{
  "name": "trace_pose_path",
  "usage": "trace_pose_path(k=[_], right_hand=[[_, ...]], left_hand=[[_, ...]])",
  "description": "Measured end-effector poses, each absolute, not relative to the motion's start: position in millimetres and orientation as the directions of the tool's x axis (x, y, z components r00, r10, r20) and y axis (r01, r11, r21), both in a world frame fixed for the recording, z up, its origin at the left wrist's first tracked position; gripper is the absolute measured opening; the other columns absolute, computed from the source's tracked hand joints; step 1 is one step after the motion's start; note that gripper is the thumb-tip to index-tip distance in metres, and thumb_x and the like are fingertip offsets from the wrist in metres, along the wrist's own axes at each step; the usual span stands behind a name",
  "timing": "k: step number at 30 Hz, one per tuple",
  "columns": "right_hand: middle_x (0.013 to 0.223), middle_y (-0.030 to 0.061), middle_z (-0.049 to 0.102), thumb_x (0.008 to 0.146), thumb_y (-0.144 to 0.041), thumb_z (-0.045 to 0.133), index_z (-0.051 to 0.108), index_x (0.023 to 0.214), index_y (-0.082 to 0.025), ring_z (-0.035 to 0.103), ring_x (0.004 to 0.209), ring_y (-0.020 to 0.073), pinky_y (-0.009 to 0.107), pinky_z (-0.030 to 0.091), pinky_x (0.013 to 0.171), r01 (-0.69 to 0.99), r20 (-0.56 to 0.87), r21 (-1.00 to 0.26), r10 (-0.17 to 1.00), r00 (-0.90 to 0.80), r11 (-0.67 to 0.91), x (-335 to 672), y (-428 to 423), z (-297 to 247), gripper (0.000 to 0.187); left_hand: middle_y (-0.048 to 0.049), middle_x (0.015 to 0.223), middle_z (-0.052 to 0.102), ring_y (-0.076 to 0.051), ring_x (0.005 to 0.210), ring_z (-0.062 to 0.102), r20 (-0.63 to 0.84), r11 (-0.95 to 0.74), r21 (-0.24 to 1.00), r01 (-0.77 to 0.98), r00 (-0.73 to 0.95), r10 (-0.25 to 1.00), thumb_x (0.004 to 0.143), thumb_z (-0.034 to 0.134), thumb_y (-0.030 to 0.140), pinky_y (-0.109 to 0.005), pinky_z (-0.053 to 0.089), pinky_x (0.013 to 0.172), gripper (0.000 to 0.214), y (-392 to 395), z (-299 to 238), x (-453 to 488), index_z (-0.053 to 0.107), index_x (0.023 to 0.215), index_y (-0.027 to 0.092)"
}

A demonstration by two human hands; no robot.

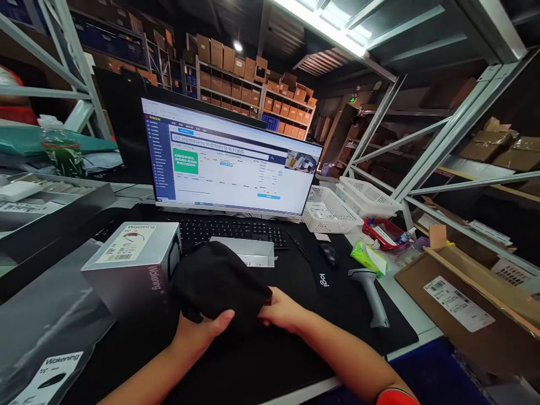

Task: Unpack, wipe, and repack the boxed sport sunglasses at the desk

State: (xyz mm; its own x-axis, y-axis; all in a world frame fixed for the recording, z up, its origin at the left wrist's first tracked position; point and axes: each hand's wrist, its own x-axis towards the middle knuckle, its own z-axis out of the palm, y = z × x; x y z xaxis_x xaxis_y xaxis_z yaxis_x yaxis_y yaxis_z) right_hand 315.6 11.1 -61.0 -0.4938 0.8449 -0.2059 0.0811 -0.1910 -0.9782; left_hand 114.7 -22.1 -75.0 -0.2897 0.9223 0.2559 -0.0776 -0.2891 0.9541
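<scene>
Both of my hands grip a black soft pouch over the black desk mat. My left hand holds its near left edge with fingers curled under it. My right hand pinches its right corner. Just left of the pouch stands a grey "Wakening" box. A flat grey box lid lies behind the pouch, in front of the keyboard.
A monitor stands behind the keyboard. A handheld scanner, a mouse, white baskets and an open cardboard carton lie to the right. A grey plastic bag and grey tray sit left.
</scene>
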Motion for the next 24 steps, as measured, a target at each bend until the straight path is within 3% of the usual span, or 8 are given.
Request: trace_pose_path(k=[2,5,8,11,15,24], right_hand=[[0.063,-0.0058,0.055,0.081,-0.049,0.085,0.057,0.073,-0.019,0.041,0.052,0.0051,0.021,0.031,0.05,0.158,-0.267,-0.963,0.821,-0.504,-0.217,319.1,11.0,-55.9,0.043],[0.058,-0.0065,0.052,0.088,-0.048,0.081,0.058,0.069,-0.017,0.037,0.05,0.0041,0.02,0.025,0.048,0.218,-0.307,-0.95,0.788,-0.534,-0.223,322.2,11.1,-51.7,0.043],[0.057,-0.0061,0.056,0.095,-0.047,0.076,0.068,0.078,-0.015,0.041,0.045,0.0048,0.019,0.027,0.045,0.368,-0.36,-0.916,0.729,-0.582,-0.159,321.4,8.3,-47.5,0.037],[0.059,-0.0052,0.059,0.102,-0.049,0.067,0.067,0.08,-0.017,0.048,0.045,0.0062,0.018,0.034,0.045,0.46,-0.306,-0.888,0.768,-0.562,-0.017,322.3,1.9,-37.4,0.039],[0.062,-0.0028,0.063,0.102,-0.054,0.064,0.063,0.078,-0.018,0.052,0.045,0.007,0.018,0.037,0.045,0.493,-0.267,-0.867,0.765,-0.586,0.076,335.8,-7.9,-9.3,0.044],[0.063,-0.0001,0.066,0.102,-0.061,0.062,0.066,0.08,-0.018,0.055,0.045,0.0084,0.018,0.038,0.043,0.545,-0.267,-0.823,0.738,-0.62,0.16,360.4,-26.9,40.0,0.049]], left_hand=[[-0.0123,0.126,0.075,-0.042,0.119,0.073,0.248,-0.284,0.954,-0.095,-0.277,0.928,0.068,0.086,0.077,-0.066,0.065,0.105,0.08,-25.0,-75.3,116.2,0.063,0.128,0.029],[-0.014,0.127,0.073,-0.041,0.122,0.072,0.238,-0.275,0.957,-0.096,-0.283,0.929,0.066,0.089,0.074,-0.065,0.061,0.111,0.085,-18.2,-74.1,114.7,0.059,0.129,0.025],[-0.0159,0.129,0.069,-0.039,0.129,0.068,0.26,-0.296,0.953,-0.064,-0.324,0.909,0.058,0.094,0.067,-0.064,0.051,0.122,0.095,-4.7,-68.0,109.0,0.053,0.13,0.021],[-0.0162,0.133,0.065,-0.038,0.134,0.064,0.298,-0.332,0.943,-0.038,-0.354,0.886,0.057,0.092,0.063,-0.062,0.046,0.127,0.098,4.7,-57.1,103.1,0.049,0.134,0.021],[-0.0153,0.132,0.063,-0.038,0.132,0.062,0.341,-0.366,0.931,0.006,-0.376,0.861,0.051,0.092,0.055,-0.062,0.046,0.125,0.097,3.6,-45.0,106.4,0.049,0.13,0.021],[-0.0141,0.128,0.065,-0.036,0.123,0.066,0.339,-0.357,0.934,-0.004,-0.31,0.888,0.058,0.088,0.053,-0.058,0.052,0.116,0.09,-4.2,-46.0,125.2,0.049,0.131,0.02]])
